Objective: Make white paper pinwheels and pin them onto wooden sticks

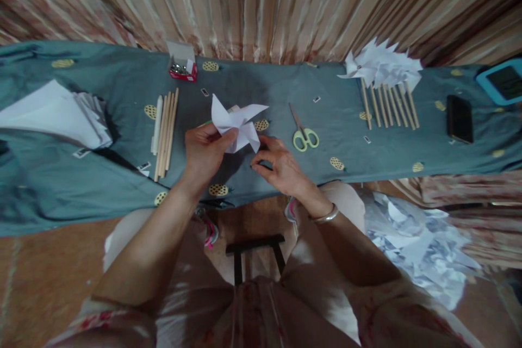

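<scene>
A white folded-paper pinwheel [240,136] is held over the table, its blades spread out. My left hand [206,151] is closed on it, the thumb pressed on the paper near its middle and the other fingers underneath. Just at its lower right is my right hand [281,166], thumb and forefinger curled together in a pinch. Whatever lies between those fingertips is too small to make out. Behind the pinwheel, a light object is mostly hidden. Scissors [304,138] with green handles lie open to the right.
Wooden sticks [166,133] and a white pen-like stick [157,125] lie left, below an open red box [182,69] of small metal pieces. Paper sheets [57,114] are at far left. Finished pinwheels [383,65] on sticks and a phone [459,118] are right. A bag of paper [420,244] stands below.
</scene>
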